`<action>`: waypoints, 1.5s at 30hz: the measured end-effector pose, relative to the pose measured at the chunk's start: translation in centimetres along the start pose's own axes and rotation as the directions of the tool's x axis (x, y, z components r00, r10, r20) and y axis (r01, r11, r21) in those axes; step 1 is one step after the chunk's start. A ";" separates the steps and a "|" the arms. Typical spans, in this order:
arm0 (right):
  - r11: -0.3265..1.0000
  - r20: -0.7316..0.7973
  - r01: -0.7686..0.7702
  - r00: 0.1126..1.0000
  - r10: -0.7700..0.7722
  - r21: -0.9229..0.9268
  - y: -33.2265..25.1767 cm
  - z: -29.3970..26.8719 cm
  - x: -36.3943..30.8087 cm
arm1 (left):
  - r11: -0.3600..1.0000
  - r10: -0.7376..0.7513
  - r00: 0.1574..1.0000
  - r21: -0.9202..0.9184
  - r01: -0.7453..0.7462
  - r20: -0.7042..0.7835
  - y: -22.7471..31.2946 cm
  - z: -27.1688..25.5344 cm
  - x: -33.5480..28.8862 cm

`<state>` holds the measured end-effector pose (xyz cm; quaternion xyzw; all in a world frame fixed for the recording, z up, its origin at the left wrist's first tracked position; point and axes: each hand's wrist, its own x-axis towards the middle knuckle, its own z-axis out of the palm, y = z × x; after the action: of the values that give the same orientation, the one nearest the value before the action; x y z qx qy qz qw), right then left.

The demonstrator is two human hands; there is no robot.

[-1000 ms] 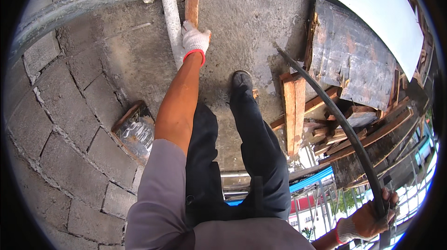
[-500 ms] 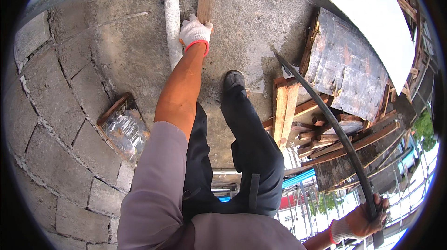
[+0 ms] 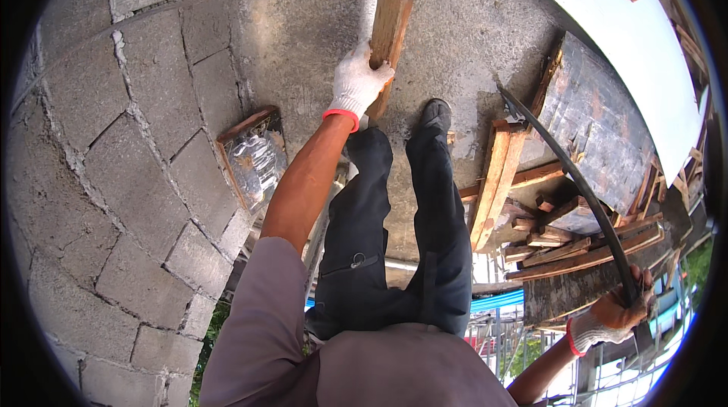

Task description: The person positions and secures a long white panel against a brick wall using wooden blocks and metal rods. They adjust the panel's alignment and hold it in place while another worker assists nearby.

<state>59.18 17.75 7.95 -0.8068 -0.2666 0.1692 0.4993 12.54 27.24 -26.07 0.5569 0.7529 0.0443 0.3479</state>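
wooden and, i judge remotely, stiff, the twelve-o'clock block (image 3: 392,25) suits a mid-length hold, my left grip (image 3: 359,79) clasping it, my right grip (image 3: 609,319), at four, a dark bar (image 3: 588,194).

The block of wood (image 3: 388,43) is rough-sawn and matt. The bar (image 3: 578,182) looks like dark metal with a dull finish. The gloves (image 3: 356,82) are knitted cloth, and the trousers (image 3: 353,217) smooth, matt cloth. The wall (image 3: 136,168) and floor (image 3: 455,43) are coarse, matt concrete. The grey panel (image 3: 599,119) has a scuffed, faint sheen; the white sheet (image 3: 607,24) looks smooth.
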 end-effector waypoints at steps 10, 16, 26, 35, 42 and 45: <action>1.000 0.232 0.018 0.972 -0.023 0.024 -0.1 2.7 0.3 | 0.723 -0.626 0.779 0.401 0.563 0.035 -18.7 -11.7 -24.1; 0.974 0.143 -0.001 0.989 -0.032 0.227 -0.7 4.4 -2.3 | 0.675 -0.680 0.691 -0.160 0.721 0.245 -19.2 -15.0 -31.3; 0.871 0.193 0.145 0.979 -0.060 -0.469 -4.4 0.3 -11.0 | 0.616 -0.465 0.884 -0.734 0.286 -0.045 6.1 -31.9 -27.9; 0.953 -0.041 -0.015 0.999 0.003 -0.301 -4.3 -6.1 -12.2 | 0.645 -0.246 0.889 -0.750 -0.147 -0.386 14.6 -40.9 -27.2; 0.933 0.232 -0.023 0.966 0.113 -0.359 -5.1 -11.1 -9.8 | 0.626 0.044 0.800 -0.608 -0.488 -0.598 24.6 -53.4 -25.1; 0.891 0.287 0.015 0.949 0.130 -0.454 -6.2 -11.5 -9.9 | 0.667 0.133 0.655 -0.421 -0.614 -0.744 30.7 -58.6 -24.9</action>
<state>55.82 5.85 18.68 -0.8715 -0.3491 0.2419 0.2452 7.19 35.90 43.92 0.5014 0.6181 0.5681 0.2093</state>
